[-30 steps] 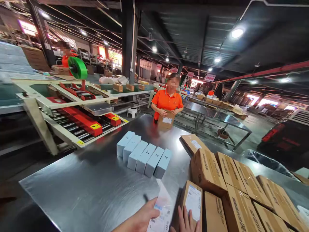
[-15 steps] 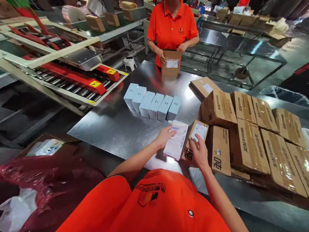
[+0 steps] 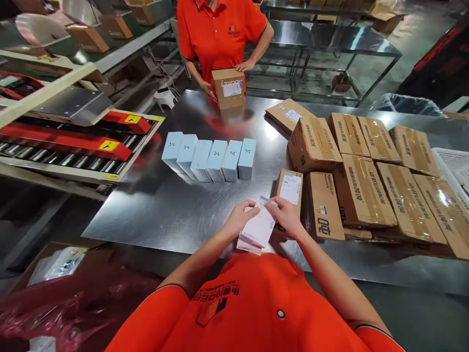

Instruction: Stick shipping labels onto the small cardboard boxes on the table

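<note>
My left hand (image 3: 241, 218) pinches the left edge of a small stack of printed label sheets (image 3: 259, 226). At the stack's upper right edge, my right hand (image 3: 287, 215) grips it too, with thumb and fingers closed on the paper. The sheets hang over the table's near edge, close to my chest. Just beyond my right hand stands a brown carton (image 3: 296, 188) with a white label on its top. Several pale blue boxes (image 3: 216, 159) with handwritten marks stand in a row, farther off to the left.
Taped brown cartons (image 3: 366, 190) are stacked on the right of the metal table (image 3: 146, 205). Flat cardboard (image 3: 282, 110) lies behind them. Across the table a person in an orange shirt (image 3: 223, 34) holds a labelled carton (image 3: 227, 90). A roller conveyor (image 3: 73, 151) runs at the left.
My right hand has left the label on the small carton and now grips the sheets with my left. The sheets have come nearer my body and tilted. The view has shifted right.
</note>
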Motion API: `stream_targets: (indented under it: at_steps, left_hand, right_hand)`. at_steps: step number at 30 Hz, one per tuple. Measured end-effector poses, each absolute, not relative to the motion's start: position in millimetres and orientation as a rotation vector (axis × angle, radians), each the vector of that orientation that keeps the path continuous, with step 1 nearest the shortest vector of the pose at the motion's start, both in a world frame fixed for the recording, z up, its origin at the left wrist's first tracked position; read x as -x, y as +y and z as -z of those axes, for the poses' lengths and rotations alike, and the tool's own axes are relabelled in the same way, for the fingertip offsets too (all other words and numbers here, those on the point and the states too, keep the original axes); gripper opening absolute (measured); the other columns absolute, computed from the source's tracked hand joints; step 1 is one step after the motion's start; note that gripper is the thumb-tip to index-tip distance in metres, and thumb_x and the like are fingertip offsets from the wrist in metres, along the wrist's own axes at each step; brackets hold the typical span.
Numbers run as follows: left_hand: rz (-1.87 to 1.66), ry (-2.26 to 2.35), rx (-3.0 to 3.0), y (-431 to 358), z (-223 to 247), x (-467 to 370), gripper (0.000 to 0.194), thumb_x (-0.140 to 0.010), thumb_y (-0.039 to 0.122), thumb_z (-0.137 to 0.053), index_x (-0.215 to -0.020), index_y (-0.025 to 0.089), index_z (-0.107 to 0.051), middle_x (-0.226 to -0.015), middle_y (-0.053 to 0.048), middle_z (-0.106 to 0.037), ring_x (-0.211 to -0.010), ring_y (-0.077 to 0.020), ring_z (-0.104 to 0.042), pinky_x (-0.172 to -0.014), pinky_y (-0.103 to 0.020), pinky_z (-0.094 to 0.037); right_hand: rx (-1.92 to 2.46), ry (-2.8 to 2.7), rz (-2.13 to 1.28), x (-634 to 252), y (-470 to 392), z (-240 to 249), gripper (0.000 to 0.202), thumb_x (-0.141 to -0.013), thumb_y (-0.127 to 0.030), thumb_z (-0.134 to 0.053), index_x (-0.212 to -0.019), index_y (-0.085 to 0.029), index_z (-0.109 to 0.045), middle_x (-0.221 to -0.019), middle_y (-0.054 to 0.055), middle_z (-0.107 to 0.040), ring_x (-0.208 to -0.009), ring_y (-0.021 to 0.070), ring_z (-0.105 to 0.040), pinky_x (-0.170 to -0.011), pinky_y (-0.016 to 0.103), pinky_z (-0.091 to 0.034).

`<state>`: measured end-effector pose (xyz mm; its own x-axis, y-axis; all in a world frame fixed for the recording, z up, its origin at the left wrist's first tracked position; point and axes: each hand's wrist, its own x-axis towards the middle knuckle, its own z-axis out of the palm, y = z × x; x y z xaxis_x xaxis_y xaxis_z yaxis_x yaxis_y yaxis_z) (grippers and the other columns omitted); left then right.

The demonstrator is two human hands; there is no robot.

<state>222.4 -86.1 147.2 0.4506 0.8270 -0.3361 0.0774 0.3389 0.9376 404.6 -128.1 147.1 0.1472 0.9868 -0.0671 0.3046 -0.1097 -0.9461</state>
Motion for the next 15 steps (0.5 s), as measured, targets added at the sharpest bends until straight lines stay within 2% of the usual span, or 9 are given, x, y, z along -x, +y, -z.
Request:
stream_targets:
  at_steps: [1,3,5,7,10,13,15]
  left_hand:
    - [-0.671,1.029,-1.203,-88.0,-146.0,-220.1,0.04,-0.07,0.036,-0.075,-0.102,0.015,-0.067,-0.099,-0.008,-0.072,-0.092,-0.0223,-0.067,-0.083,-0.032,-0.051]
    - [-0.8,1.046,-1.304,-89.7,-146.7,-218.2,0.055,-0.065,0.029,-0.076,-0.117,0.016,-0.063,-0.128,-0.012,-0.066,-0.122,-0.0255,-0.059,-0.105,-0.034,-0.044]
    - [-0.813,1.005,-1.322,-88.3,-152.0,-219.4,0.067,-0.064,0.031,-0.077,-0.127,0.017,-0.059,-0.14,-0.013,-0.059,-0.131,-0.027,-0.054,-0.109,-0.036,-0.041]
    - [-0.677,0.974,-1.298,-84.7,-159.9,-222.1,0.058,-0.067,0.038,-0.077,-0.118,0.015,-0.063,-0.125,-0.014,-0.068,-0.114,-0.0282,-0.065,-0.094,-0.035,-0.051]
    - [-0.505,1.028,-1.216,-79.0,-168.0,-224.6,0.041,-0.067,0.044,-0.076,-0.093,0.014,-0.067,-0.087,-0.009,-0.074,-0.076,-0.0233,-0.069,-0.066,-0.03,-0.051]
    - [-0.506,1.054,-1.068,-75.9,-163.1,-224.8,0.044,-0.061,0.044,-0.082,-0.089,0.014,-0.067,-0.08,-0.006,-0.074,-0.069,-0.0208,-0.068,-0.061,-0.028,-0.05]
    - [-0.488,1.033,-0.984,-74.8,-154.2,-225.9,0.05,-0.055,0.044,-0.087,-0.089,0.014,-0.067,-0.078,-0.006,-0.074,-0.067,-0.0208,-0.068,-0.06,-0.029,-0.051]
  right_hand:
    - [1.579,-1.228,-0.981,-404.1,-129.9,-146.5,0.036,-0.084,-0.052,-0.06,-0.084,-0.017,-0.068,-0.068,-0.001,-0.059,-0.064,0.015,-0.051,-0.059,0.026,-0.039]
    - [1.56,-1.186,-0.984,-399.5,-132.8,-149.8,0.039,-0.084,-0.055,-0.06,-0.079,-0.017,-0.067,-0.064,-0.001,-0.054,-0.061,0.0137,-0.047,-0.056,0.025,-0.036]
    - [1.51,-1.262,-1.054,-393.6,-134.7,-156.9,0.045,-0.085,-0.06,-0.06,-0.076,-0.017,-0.067,-0.062,-0.001,-0.052,-0.06,0.0134,-0.046,-0.055,0.025,-0.036]
    - [1.468,-1.38,-1.106,-395.8,-135.9,-162.6,0.049,-0.089,-0.063,-0.056,-0.081,-0.017,-0.07,-0.067,0.0,-0.058,-0.064,0.0148,-0.052,-0.058,0.025,-0.041]
    - [1.572,-1.441,-0.873,-434.9,-142.3,-156.3,0.048,-0.097,-0.057,-0.045,-0.107,-0.019,-0.073,-0.099,0.007,-0.072,-0.09,0.0208,-0.064,-0.081,0.032,-0.052]
    - [1.902,-1.404,-0.235,-508.1,-160.6,-127.6,0.053,-0.098,-0.053,-0.041,-0.124,-0.015,-0.066,-0.128,0.017,-0.065,-0.122,0.0299,-0.058,-0.109,0.049,-0.043]
    - [2.101,-1.446,0.042,-549.7,-176.3,-103.2,0.059,-0.097,-0.052,-0.04,-0.128,-0.007,-0.061,-0.139,0.024,-0.057,-0.137,0.0353,-0.045,-0.116,0.057,-0.034]
